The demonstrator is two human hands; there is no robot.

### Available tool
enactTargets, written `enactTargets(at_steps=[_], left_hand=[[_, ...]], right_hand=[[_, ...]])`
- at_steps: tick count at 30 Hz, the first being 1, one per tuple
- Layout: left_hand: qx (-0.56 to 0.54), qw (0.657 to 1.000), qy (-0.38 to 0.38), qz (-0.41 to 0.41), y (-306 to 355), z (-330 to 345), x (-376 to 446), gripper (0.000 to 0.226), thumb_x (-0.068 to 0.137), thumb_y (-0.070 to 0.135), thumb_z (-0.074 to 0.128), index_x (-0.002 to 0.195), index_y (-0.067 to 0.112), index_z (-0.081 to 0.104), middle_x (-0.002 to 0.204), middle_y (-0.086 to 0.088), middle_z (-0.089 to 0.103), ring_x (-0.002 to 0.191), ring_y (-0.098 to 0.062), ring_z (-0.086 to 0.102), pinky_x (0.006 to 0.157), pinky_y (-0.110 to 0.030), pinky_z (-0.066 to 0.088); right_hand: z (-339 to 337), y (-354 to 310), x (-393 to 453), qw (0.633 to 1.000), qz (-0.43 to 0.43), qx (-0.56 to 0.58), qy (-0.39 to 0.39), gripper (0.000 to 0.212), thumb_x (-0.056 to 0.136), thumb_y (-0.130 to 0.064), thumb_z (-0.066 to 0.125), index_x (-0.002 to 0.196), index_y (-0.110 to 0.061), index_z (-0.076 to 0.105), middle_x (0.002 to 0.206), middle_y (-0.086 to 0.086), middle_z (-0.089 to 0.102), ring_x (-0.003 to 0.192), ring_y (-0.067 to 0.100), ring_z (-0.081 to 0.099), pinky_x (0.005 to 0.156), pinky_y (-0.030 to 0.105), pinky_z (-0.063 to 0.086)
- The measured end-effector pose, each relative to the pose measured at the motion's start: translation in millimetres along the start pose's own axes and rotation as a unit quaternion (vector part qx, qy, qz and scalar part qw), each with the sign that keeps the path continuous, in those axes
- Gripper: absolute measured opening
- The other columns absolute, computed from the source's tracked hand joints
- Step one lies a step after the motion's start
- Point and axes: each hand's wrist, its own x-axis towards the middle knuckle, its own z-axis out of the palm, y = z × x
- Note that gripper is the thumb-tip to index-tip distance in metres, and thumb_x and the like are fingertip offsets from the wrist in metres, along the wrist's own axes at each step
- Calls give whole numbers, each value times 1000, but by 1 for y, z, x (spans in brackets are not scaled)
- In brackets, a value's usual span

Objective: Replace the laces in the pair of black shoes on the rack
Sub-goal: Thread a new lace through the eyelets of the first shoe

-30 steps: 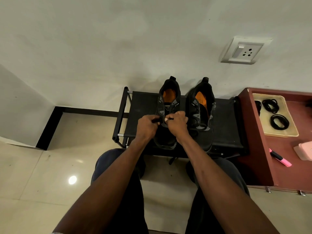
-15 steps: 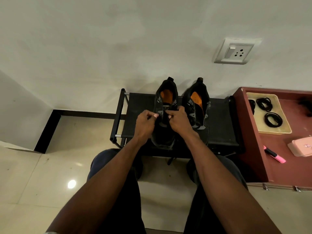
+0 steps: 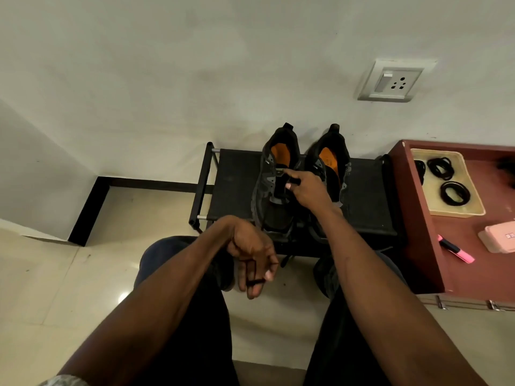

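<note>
A seated person's right hand pinches the tongue area of the left-side black lace-up shoe with an orange insole, one of a pair standing on a black fabric-topped metal rack at twelve o'clock. The left hand, at six o'clock of the rack, curls its fingers round a thin black shoelace. The matching second black shoe stands just beside the first.

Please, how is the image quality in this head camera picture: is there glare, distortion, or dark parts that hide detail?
Head view: a small bright glare spot on the floor tiles; wide-angle bending curves the rack and the wall edges; the black shoes lose detail in shadow; the hands look reasonably sharp.
</note>
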Motion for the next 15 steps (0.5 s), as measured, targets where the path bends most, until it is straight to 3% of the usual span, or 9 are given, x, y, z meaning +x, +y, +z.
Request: enactTargets(at_steps=[2,4,5,8,9,10,12,15], left_hand=[[13,998,55,-25,1,0,3,15,98,0,54,106,9,64,102,-15,73,90,-24,73,78,-37,61],[-36,975,213,43,2,-8,-3,17,96,4,60,110,9,66,109,-13,71,91,-20,71,76,-32,62],[-67,938,327,97,2,-13,-7,12,96,9,61,107,9,67,104,-13,72,84,-17,71,69,-28,60],[-73,744,646,153,1,-35,-12,14,98,26,60,96,13,63,86,-5,68,67,-11,61,58,-24,48],[-40,709,691,134,0,-41,-9,18,98,32,61,96,14,62,86,-2,66,71,-11,60,61,-26,47],[-13,706,699,113,-1,-46,-3,21,97,36,61,96,15,61,88,-1,65,76,-12,60,65,-28,47],[13,734,673,92,-1,-50,12,21,98,35,61,92,15,59,89,-2,63,80,-16,59,67,-31,46],[92,710,695,66,-1,-54,24,17,99,26,58,86,14,55,86,-4,60,82,-22,58,67,-33,41]], right_hand=[[-1,1,0,1000,-2,4,-5,47,99,-13,60,144,-26,54,142,7,58,123,26,58,92,27,45],[-2,3,-1,1000,-3,-2,-10,46,100,-13,58,142,-31,55,137,9,61,104,28,66,80,32,53],[-3,4,0,1000,-4,-3,-13,46,100,-12,57,141,-33,55,134,9,63,95,29,68,72,34,54],[-6,6,0,1000,-7,-11,-25,48,101,-9,52,138,-39,57,127,7,66,84,36,68,58,38,53],[-7,6,0,1000,-10,-13,-26,48,101,-9,50,138,-39,57,128,7,66,87,37,68,62,43,55],[-9,7,1,999,-13,-14,-26,48,102,-9,49,138,-39,58,130,8,66,88,36,68,64,45,56],[-9,7,0,999,-13,-15,-27,47,102,-9,48,137,-39,58,127,8,67,73,32,64,57,38,49],[-7,8,1,999,-4,-21,-29,47,102,-11,47,138,-40,57,128,7,67,56,20,54,52,30,42]])
